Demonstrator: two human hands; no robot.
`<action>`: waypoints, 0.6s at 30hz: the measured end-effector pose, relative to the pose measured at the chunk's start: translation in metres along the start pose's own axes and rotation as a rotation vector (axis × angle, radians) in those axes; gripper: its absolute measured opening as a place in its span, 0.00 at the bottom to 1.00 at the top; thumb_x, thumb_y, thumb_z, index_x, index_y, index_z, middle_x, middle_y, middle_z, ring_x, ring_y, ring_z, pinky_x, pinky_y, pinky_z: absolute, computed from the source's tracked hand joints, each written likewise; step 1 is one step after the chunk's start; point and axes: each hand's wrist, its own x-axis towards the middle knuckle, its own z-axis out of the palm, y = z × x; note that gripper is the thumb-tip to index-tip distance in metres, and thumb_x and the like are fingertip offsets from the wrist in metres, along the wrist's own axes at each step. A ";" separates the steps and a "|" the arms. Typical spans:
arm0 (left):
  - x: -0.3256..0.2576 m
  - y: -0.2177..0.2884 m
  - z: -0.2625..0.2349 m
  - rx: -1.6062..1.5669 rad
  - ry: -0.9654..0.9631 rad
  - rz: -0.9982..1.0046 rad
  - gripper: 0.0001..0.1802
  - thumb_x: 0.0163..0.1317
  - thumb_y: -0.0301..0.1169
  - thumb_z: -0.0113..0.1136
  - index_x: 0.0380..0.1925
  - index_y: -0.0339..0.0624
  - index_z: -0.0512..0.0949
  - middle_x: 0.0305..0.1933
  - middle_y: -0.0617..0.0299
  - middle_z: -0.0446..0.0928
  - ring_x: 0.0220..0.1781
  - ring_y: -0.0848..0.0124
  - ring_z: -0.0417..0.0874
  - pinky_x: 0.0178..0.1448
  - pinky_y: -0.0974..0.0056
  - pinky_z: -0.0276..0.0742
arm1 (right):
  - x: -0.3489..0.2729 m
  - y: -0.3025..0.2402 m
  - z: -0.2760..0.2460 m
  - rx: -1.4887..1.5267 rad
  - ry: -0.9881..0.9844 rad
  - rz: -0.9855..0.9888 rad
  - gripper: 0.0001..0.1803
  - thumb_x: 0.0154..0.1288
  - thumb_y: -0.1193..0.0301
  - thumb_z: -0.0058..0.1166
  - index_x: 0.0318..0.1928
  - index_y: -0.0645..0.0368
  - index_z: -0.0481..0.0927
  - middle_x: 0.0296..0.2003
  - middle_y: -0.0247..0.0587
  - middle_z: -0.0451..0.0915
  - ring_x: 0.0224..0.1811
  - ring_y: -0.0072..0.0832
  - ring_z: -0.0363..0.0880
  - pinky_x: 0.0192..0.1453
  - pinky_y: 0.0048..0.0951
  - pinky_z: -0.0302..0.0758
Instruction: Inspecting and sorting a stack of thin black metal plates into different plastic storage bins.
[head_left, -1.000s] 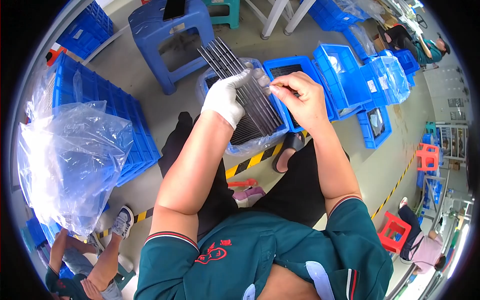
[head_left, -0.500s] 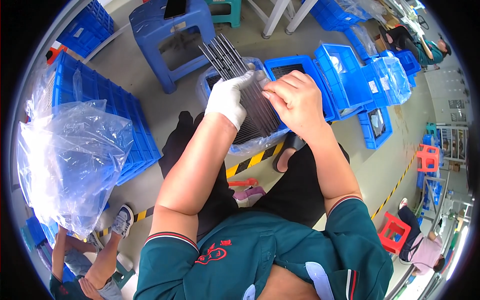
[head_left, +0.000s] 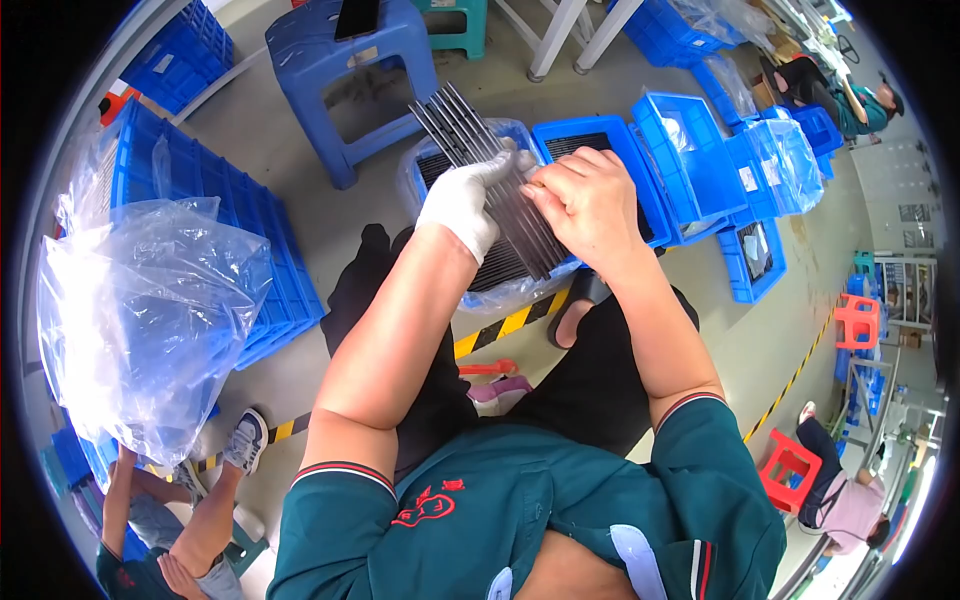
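Since the earlier frame the right hand (head_left: pixel 590 200) has slid down over the fanned stack of thin dark strips (head_left: pixel 490 170), its bare fingers now clenched onto the strips' near ends. The gloved left hand (head_left: pixel 465 200) grasps the stack from its other side. Just beneath the grip, a plastic-lined blue bin (head_left: pixel 505 275) holds more strips; sorting looks midway, with other blue bins (head_left: pixel 700 165) beyond.

You're over a grey concrete floor (head_left: pixel 300 215) w/ yellow-black tape line (head_left: pixel 505 325). Blue plastic stool (head_left: pixel 350 75) ahead, blue crates (head_left: pixel 230 230) stacked at your left, more blue bins (head_left: pixel 740 170) right, red stools (head_left: pixel 785 470) far right. Bright, even light.
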 end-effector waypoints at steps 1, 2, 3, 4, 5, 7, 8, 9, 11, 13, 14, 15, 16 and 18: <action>-0.002 0.000 0.001 0.014 0.000 -0.016 0.08 0.66 0.27 0.54 0.42 0.38 0.78 0.39 0.54 0.80 0.39 0.61 0.82 0.44 0.58 0.80 | 0.000 -0.001 0.001 -0.020 -0.016 0.001 0.06 0.49 0.68 0.65 0.25 0.53 0.80 0.23 0.31 0.78 0.31 0.33 0.75 0.39 0.34 0.70; -0.001 0.000 0.002 0.014 -0.002 -0.017 0.08 0.66 0.27 0.54 0.42 0.38 0.78 0.39 0.54 0.80 0.39 0.61 0.82 0.44 0.58 0.80 | -0.001 -0.002 0.001 -0.040 -0.032 0.001 0.07 0.49 0.68 0.65 0.24 0.53 0.79 0.23 0.32 0.78 0.31 0.33 0.76 0.39 0.34 0.70; -0.001 0.000 0.003 0.023 0.005 -0.004 0.07 0.67 0.26 0.54 0.42 0.38 0.78 0.39 0.54 0.80 0.39 0.61 0.82 0.43 0.58 0.80 | 0.000 -0.002 0.002 -0.046 -0.022 -0.002 0.07 0.49 0.68 0.65 0.24 0.54 0.79 0.23 0.33 0.78 0.31 0.34 0.76 0.39 0.35 0.70; -0.001 0.001 0.003 0.031 0.013 0.011 0.07 0.67 0.26 0.54 0.42 0.38 0.78 0.39 0.54 0.80 0.39 0.61 0.81 0.43 0.58 0.80 | -0.001 -0.002 0.004 -0.045 -0.022 -0.004 0.07 0.49 0.68 0.65 0.24 0.54 0.79 0.23 0.33 0.78 0.31 0.34 0.76 0.39 0.35 0.70; -0.001 0.002 0.004 0.030 0.014 0.014 0.07 0.67 0.26 0.54 0.42 0.38 0.78 0.39 0.54 0.80 0.39 0.61 0.81 0.43 0.58 0.80 | -0.001 -0.002 0.007 -0.020 0.011 0.012 0.07 0.49 0.69 0.65 0.24 0.54 0.79 0.24 0.33 0.78 0.31 0.34 0.76 0.38 0.35 0.70; -0.001 0.003 0.006 0.059 0.009 0.048 0.07 0.67 0.26 0.53 0.40 0.40 0.80 0.39 0.56 0.81 0.41 0.62 0.82 0.47 0.57 0.81 | -0.001 -0.002 0.008 0.007 0.042 0.026 0.07 0.49 0.69 0.65 0.25 0.54 0.79 0.24 0.34 0.79 0.31 0.35 0.76 0.38 0.35 0.71; -0.004 0.003 0.008 0.092 0.018 0.089 0.07 0.66 0.25 0.54 0.40 0.39 0.80 0.39 0.56 0.81 0.40 0.63 0.82 0.47 0.59 0.80 | -0.001 -0.003 0.008 0.051 0.062 0.066 0.06 0.49 0.69 0.65 0.25 0.54 0.80 0.24 0.34 0.79 0.30 0.35 0.76 0.36 0.35 0.72; -0.005 0.001 0.009 0.089 0.018 0.090 0.07 0.66 0.25 0.54 0.40 0.39 0.80 0.39 0.56 0.81 0.40 0.63 0.82 0.47 0.59 0.80 | -0.001 -0.003 0.008 0.096 0.082 0.105 0.06 0.49 0.70 0.66 0.25 0.54 0.80 0.25 0.35 0.79 0.30 0.36 0.76 0.35 0.35 0.72; -0.006 -0.001 0.009 0.093 0.042 0.137 0.07 0.67 0.28 0.55 0.39 0.36 0.78 0.35 0.56 0.80 0.33 0.65 0.80 0.37 0.62 0.77 | -0.001 -0.003 0.010 0.093 0.098 0.078 0.06 0.49 0.70 0.66 0.26 0.54 0.80 0.25 0.35 0.80 0.29 0.36 0.77 0.34 0.34 0.73; -0.004 -0.003 0.007 0.157 0.043 0.157 0.07 0.66 0.29 0.56 0.37 0.37 0.78 0.32 0.58 0.80 0.31 0.68 0.79 0.35 0.65 0.75 | 0.000 -0.002 0.010 0.090 0.114 0.051 0.06 0.48 0.71 0.66 0.26 0.55 0.80 0.25 0.35 0.80 0.29 0.36 0.77 0.33 0.34 0.73; -0.004 -0.006 0.008 0.132 0.023 0.175 0.07 0.66 0.30 0.57 0.36 0.38 0.78 0.31 0.59 0.79 0.29 0.70 0.79 0.33 0.66 0.74 | 0.001 -0.002 0.009 0.098 0.127 0.014 0.06 0.49 0.71 0.66 0.26 0.55 0.80 0.24 0.35 0.80 0.29 0.36 0.77 0.33 0.34 0.73; -0.004 -0.006 0.009 0.129 0.025 0.177 0.07 0.66 0.30 0.57 0.36 0.38 0.78 0.31 0.59 0.79 0.29 0.70 0.79 0.33 0.66 0.74 | 0.002 -0.002 0.009 0.106 0.139 -0.023 0.06 0.49 0.71 0.66 0.26 0.55 0.80 0.24 0.35 0.80 0.29 0.36 0.77 0.34 0.33 0.73; -0.005 -0.006 0.011 0.121 0.017 0.188 0.06 0.66 0.29 0.57 0.36 0.38 0.78 0.31 0.59 0.79 0.30 0.70 0.78 0.34 0.66 0.74 | 0.003 -0.002 0.008 0.107 0.134 -0.026 0.06 0.49 0.71 0.66 0.26 0.55 0.80 0.24 0.35 0.80 0.29 0.36 0.77 0.34 0.33 0.73; -0.007 -0.007 0.012 0.100 0.002 0.195 0.04 0.65 0.26 0.55 0.36 0.38 0.78 0.31 0.59 0.79 0.31 0.69 0.78 0.36 0.65 0.74 | 0.004 0.000 0.007 0.105 0.158 -0.048 0.06 0.49 0.72 0.65 0.26 0.56 0.80 0.24 0.35 0.80 0.29 0.35 0.77 0.34 0.33 0.73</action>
